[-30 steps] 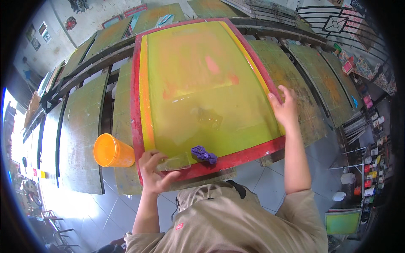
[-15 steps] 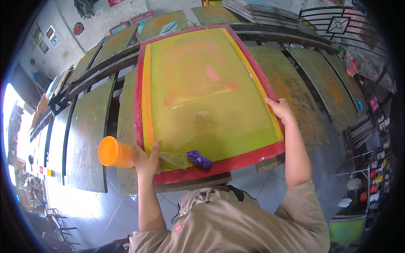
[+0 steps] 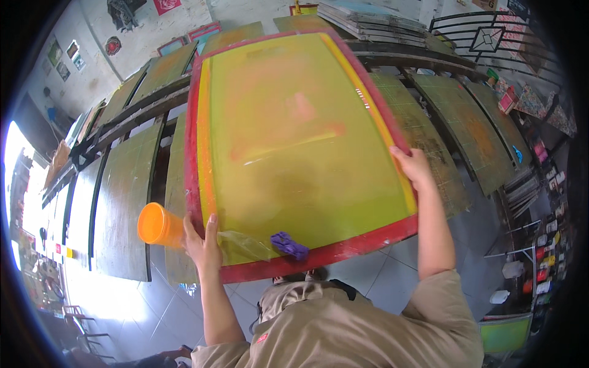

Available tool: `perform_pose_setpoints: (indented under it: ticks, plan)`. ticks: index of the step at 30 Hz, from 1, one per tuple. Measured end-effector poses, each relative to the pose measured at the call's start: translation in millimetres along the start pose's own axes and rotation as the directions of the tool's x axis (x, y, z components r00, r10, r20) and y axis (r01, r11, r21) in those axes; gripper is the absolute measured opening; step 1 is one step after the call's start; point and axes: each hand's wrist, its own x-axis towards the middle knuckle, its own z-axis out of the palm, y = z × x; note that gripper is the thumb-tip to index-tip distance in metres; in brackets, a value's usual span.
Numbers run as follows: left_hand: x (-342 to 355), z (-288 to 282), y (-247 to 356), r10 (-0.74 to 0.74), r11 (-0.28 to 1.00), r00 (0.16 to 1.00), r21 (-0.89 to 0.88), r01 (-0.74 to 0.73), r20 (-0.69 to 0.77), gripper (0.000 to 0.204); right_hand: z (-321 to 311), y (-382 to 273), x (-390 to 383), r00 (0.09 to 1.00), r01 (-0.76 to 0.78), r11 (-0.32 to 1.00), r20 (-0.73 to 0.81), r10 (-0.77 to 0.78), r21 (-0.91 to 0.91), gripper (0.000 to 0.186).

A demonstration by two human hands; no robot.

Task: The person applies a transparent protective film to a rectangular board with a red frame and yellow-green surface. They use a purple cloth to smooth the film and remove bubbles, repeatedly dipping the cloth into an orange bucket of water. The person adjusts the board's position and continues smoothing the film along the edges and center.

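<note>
A large screen-printing frame [image 3: 319, 257] with red edges and yellow-green mesh lies in front of me, held at both sides. My left hand [image 3: 204, 245] grips its lower left side, thumb on top. My right hand [image 3: 412, 167] grips its right side, fingers partly hidden by the rim. A crumpled purple cloth-like bundle [image 3: 288, 245] rests on the near edge of the mesh. Beside it lies a clear plastic piece [image 3: 248, 244], close to my left hand. An orange plastic cup [image 3: 161, 224] is just left of that hand; whether the fingers touch it I cannot tell.
Flat greenish printing boards [image 3: 126, 202] line both sides on dark rails [image 3: 138, 107]. Stacked frames [image 3: 368, 24] sit at the back, near a black metal railing [image 3: 488, 38]. At right, a shelf holds several small containers [image 3: 543, 260]. Grey floor tiles [image 3: 368, 276] show below.
Both hands have shifted the frame nearer to me and slightly left, its far end tilting left. The purple bundle and plastic moved along with it. My shoes now show below its near edge.
</note>
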Motion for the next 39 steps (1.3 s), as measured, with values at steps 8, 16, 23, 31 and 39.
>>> perform_pose_setpoints:
  ticks: [8, 16, 23, 31, 39]
  plan:
    - [-89, -16, 28, 0.196, 0.976, 0.977, 0.074, -0.202, 0.090, 0.080, -94, 19, -101, 0.992, -0.042, 0.999, -0.121, 0.039, -0.018, 0.038]
    - [-147, -19, 30, 0.210, 0.971, 0.953, 0.062, -0.229, 0.220, 0.081, -145, 77, -160, 0.968, -0.164, 0.981, -0.208, 0.140, -0.104, 0.039]
    - [-172, -1, 33, 0.132, 0.980, 0.965, 0.117, -0.162, 0.226, 0.077, -153, 97, -144, 0.985, -0.086, 0.982, -0.162, 0.059, -0.167, 0.042]
    - [-180, 27, 56, 0.099, 0.978, 0.990, 0.176, -0.116, 0.097, 0.070, -153, 110, -78, 0.993, -0.058, 0.959, -0.116, 0.027, -0.278, 0.055]
    - [-181, 72, 55, 0.092, 0.988, 0.996, 0.123, -0.092, 0.006, 0.064, -159, 103, -30, 0.995, -0.001, 0.870, -0.088, -0.048, -0.493, 0.066]
